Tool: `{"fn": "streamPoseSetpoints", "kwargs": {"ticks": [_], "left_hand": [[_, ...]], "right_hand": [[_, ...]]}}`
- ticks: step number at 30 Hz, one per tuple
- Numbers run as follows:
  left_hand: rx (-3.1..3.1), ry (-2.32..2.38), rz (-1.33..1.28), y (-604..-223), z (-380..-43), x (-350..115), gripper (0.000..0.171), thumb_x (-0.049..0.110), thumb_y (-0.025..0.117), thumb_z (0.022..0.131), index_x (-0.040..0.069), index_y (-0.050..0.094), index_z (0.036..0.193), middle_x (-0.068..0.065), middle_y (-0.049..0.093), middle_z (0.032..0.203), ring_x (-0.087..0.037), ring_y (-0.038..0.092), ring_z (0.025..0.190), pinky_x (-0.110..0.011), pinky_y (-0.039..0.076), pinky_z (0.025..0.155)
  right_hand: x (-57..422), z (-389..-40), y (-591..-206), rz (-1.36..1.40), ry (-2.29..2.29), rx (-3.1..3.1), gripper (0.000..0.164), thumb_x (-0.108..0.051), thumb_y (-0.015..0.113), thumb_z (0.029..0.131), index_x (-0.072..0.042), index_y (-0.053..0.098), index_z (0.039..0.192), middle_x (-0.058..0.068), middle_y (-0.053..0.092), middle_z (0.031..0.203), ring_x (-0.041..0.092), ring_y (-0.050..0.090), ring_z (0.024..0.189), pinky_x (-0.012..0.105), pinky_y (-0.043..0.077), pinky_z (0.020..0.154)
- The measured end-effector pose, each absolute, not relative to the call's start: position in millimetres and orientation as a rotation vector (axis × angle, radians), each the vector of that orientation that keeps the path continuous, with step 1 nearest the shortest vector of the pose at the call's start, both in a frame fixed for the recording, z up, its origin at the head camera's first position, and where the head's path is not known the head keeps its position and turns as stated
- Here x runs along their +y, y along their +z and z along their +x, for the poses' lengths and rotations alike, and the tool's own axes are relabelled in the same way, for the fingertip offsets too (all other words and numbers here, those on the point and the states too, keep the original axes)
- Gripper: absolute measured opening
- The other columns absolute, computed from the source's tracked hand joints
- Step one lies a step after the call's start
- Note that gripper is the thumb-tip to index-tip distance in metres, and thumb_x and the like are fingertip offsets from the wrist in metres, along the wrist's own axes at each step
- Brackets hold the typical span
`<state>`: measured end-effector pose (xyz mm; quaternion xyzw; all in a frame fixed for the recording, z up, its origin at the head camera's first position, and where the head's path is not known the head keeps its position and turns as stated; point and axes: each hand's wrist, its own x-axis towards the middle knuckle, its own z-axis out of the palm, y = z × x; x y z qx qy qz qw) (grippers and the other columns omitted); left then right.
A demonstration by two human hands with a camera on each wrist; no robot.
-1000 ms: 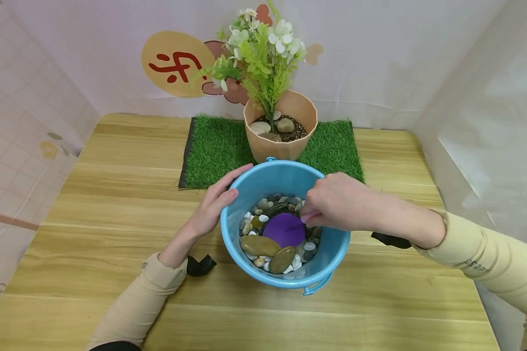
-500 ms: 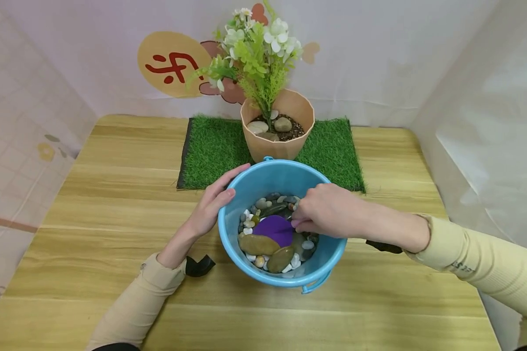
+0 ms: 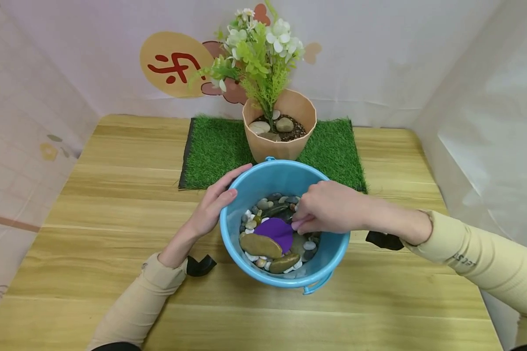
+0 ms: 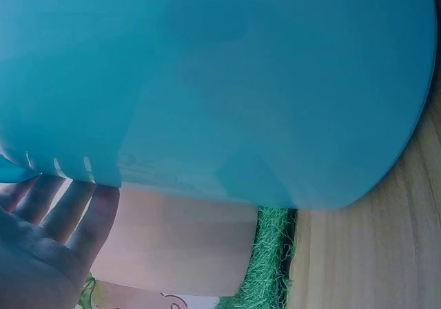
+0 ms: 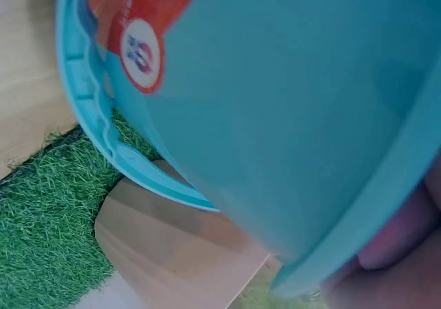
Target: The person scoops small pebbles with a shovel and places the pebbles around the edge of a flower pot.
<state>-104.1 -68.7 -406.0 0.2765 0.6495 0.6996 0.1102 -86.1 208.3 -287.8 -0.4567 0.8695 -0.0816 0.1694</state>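
Observation:
A light blue bucket (image 3: 285, 280) full of mixed stones stands at the front middle of the table. My left hand (image 3: 211, 207) rests against its left side, thumb at the rim. In the left wrist view the left fingers (image 4: 86, 219) lie nearly straight along the outer wall. My right hand (image 3: 329, 207) reaches over the right rim and grips the handle of a purple toy shovel (image 3: 275, 233). Its rounded blade lies tilted among the stones, partly behind a large olive-brown stone (image 3: 260, 245). A second brown stone (image 3: 285, 263) leans nearby. In the right wrist view the bucket wall hides the shovel.
Behind the bucket, a peach flowerpot (image 3: 274, 148) with white flowers, soil and stones stands on an artificial grass mat (image 3: 217, 151). The bucket's bail (image 3: 318, 285) hangs at the front right. Dark corner pieces lie left (image 3: 200, 265) and right (image 3: 384, 240) on the table.
My right hand has drawn the shovel blade left and tilted it among the stones. The front brown stones have shifted and tipped slightly. The left hand and the bucket look unmoved.

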Motion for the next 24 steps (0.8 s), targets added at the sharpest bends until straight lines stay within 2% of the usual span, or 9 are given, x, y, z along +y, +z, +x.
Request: {"fn": "streamPoseSetpoints", "kwargs": {"ticks": [8,13,17,24], "left_hand": [[1.924,2.055,0.816,-405,-104,-67,0.062,0.018,0.037,0.103,0.001,0.033,0.163,-0.03,0.045,0.159,-0.05,0.052,0.141,-0.052,0.06,0.105],[1.924,2.043,0.82,-405,-104,-66,0.062,0.018,0.037,0.104,0.001,0.033,0.163,-0.03,0.045,0.159,-0.05,0.052,0.141,-0.055,0.06,0.105],[1.933,2.047,0.814,-406,-104,-67,0.062,0.018,0.037,0.104,0.001,0.033,0.163,-0.03,0.045,0.159,-0.051,0.052,0.14,-0.052,0.059,0.106],[1.943,2.046,0.826,-405,-103,-68,0.061,0.018,0.038,0.104,0.002,0.034,0.163,-0.029,0.046,0.159,-0.051,0.052,0.142,-0.047,0.058,0.109]], "right_hand": [[206,-90,-292,-1.184,-0.296,2.437,0.013,-0.024,0.079,0.093,-0.023,0.081,0.08,-0.014,0.075,0.071,-0.006,0.06,0.063,0.017,0.048,0.059],[207,-96,-283,-1.081,-0.342,2.361,0.01,-0.025,0.078,0.095,-0.023,0.084,0.088,-0.014,0.079,0.077,-0.008,0.06,0.066,0.017,0.051,0.063],[208,-100,-270,-1.002,-0.366,2.328,0.01,-0.029,0.077,0.095,-0.026,0.086,0.095,-0.014,0.08,0.081,-0.005,0.058,0.067,0.018,0.05,0.064],[217,-104,-253,-0.902,-0.471,2.334,0.016,-0.033,0.078,0.095,-0.026,0.086,0.106,-0.013,0.083,0.095,-0.003,0.068,0.079,0.017,0.051,0.066]]}}
